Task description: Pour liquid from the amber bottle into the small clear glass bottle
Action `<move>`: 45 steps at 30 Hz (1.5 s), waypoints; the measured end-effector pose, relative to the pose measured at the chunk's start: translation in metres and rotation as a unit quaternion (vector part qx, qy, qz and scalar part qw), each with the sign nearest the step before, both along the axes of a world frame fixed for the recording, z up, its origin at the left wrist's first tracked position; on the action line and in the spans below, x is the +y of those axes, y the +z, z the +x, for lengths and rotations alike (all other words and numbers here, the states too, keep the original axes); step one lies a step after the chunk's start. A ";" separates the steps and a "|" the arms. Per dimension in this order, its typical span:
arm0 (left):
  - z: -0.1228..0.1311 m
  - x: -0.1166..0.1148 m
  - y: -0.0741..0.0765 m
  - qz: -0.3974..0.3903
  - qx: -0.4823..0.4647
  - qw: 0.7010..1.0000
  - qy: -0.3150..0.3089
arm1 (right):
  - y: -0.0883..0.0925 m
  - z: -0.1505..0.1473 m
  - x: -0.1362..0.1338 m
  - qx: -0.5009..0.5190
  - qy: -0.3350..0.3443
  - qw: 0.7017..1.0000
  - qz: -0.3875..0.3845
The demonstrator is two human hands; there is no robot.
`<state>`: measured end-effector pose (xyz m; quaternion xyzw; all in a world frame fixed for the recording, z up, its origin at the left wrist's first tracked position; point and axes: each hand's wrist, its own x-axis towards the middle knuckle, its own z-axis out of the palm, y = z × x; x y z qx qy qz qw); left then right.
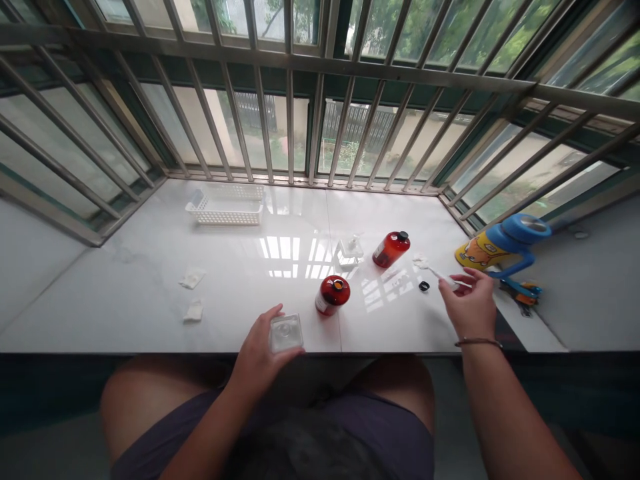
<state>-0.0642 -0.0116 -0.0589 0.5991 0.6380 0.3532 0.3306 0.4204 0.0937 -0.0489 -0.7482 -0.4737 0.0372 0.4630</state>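
Observation:
My left hand (256, 350) grips a clear square glass bottle (287, 333) near the front edge of the white marble counter (240, 320). My right hand (470, 307) pinches a thin white applicator (447, 278), whose tip points left. A small black cap (425, 286) lies just left of that tip. Between my hands stands a red bottle (333, 295) with an orange-and-black top. Behind it, a second red bottle (391, 249) with a black cap leans on its side. A clear glass object (349, 253) stands to its left.
A white perforated plastic basket (225, 205) stands at the back left. Two crumpled white tissues (193, 293) lie at left. A yellow-and-blue cup (500, 243) and blue-orange tools (520, 292) sit at right. Metal window bars (290, 100) run along the back.

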 end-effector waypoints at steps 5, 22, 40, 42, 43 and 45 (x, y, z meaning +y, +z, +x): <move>-0.003 0.003 -0.003 0.002 0.001 1.000 0.018 | -0.023 0.041 0.055 -0.039 -0.009 0.998 -0.052; -0.003 0.004 -0.003 -0.012 -0.001 1.000 0.020 | -0.017 0.031 0.065 -0.098 0.016 0.995 -0.029; 0.026 -0.010 0.032 0.076 -0.012 0.995 -0.061 | -0.012 -0.223 -0.126 0.394 0.395 0.815 -0.156; 0.031 -0.015 0.042 0.088 -0.020 0.992 -0.083 | -0.012 -0.241 -0.130 0.517 0.394 0.737 -0.185; 0.034 -0.017 0.046 0.092 -0.026 0.991 -0.094 | -0.011 -0.248 -0.132 0.574 0.390 0.695 -0.186; 0.038 -0.020 0.055 0.096 -0.038 0.988 -0.117 | -0.006 -0.258 -0.132 0.667 0.381 0.615 -0.179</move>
